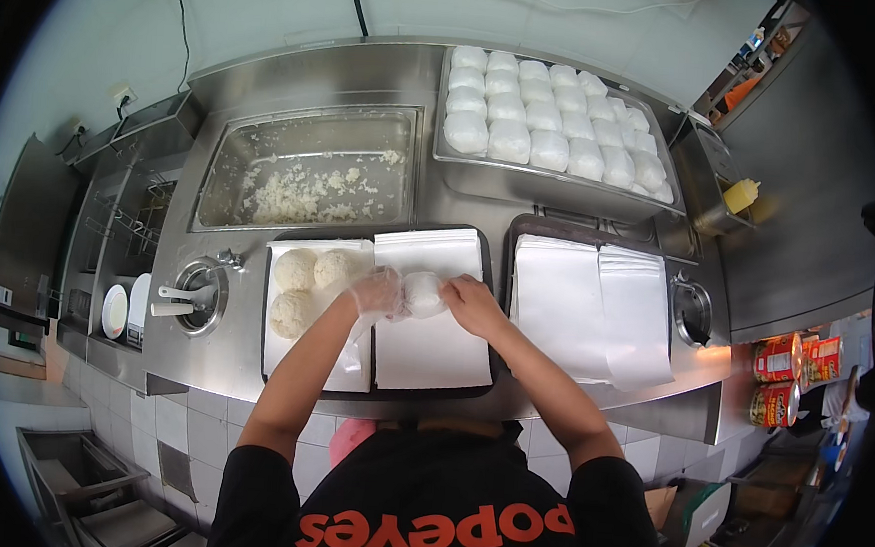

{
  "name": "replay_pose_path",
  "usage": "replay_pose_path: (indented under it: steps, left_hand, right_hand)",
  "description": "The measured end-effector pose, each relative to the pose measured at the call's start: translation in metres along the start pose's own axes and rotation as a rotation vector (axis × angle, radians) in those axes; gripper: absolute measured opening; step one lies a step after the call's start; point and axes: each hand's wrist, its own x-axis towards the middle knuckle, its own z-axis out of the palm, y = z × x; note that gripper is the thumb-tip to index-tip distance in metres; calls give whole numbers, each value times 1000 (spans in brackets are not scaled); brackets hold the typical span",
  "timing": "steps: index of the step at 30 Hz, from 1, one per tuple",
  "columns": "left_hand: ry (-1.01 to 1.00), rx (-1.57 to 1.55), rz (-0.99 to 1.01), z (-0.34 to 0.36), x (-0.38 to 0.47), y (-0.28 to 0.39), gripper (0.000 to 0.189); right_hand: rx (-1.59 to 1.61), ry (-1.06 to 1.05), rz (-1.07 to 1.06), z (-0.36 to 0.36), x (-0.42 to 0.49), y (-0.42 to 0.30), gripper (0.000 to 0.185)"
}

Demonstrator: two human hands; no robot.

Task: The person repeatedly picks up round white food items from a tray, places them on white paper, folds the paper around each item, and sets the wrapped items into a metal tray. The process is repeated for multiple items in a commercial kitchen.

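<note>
My left hand point(377, 294), in a clear plastic glove, and my bare right hand point(470, 299) hold a white paper-wrapped ball point(423, 295) between them, over a stack of white paper sheets point(432, 356) on a dark tray point(491, 265). Left of it on the same tray, several rice balls point(291, 314) sit unwrapped on white sheets. Behind the tray, a steel pan point(305, 168) set in the counter holds loose cooked rice point(292, 197). Many wrapped white balls point(509, 140) fill a raised steel pan point(563, 189) at the back right.
A second dark tray point(516, 248) with white paper stacks point(555, 311) lies to the right. Round steel wells stand at both sides, the left one point(213, 320) with white-handled utensils point(172, 308). A yellow squeeze bottle point(741, 195) and large red cans point(778, 358) are farther right.
</note>
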Motion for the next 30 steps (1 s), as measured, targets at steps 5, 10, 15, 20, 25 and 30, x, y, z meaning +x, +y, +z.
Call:
replay_pose_path:
  steps: [5, 10, 15, 20, 25, 30]
  left_hand:
    - [-376, -72, -299, -37, 26, 17, 64]
    - [-66, -519, -195, -66, -9, 53, 68]
    - [-182, -1567, -49, -81, -14, 94, 60]
    - [225, -2038, 75, -65, 29, 156, 28]
    - [750, -1580, -437, -45, 114, 196, 23]
    - [997, -1426, -310, -52, 176, 270, 29]
  right_hand:
    - [80, -32, 126, 3, 5, -13, 44]
    - [613, -261, 20, -21, -19, 1, 41]
    - [1170, -484, 66, -65, -50, 32, 44]
    - [1522, -304, 84, -95, -77, 55, 52]
    - [1067, 321, 75, -123, -98, 76, 51]
    - [385, 678, -94, -158, -112, 93, 55]
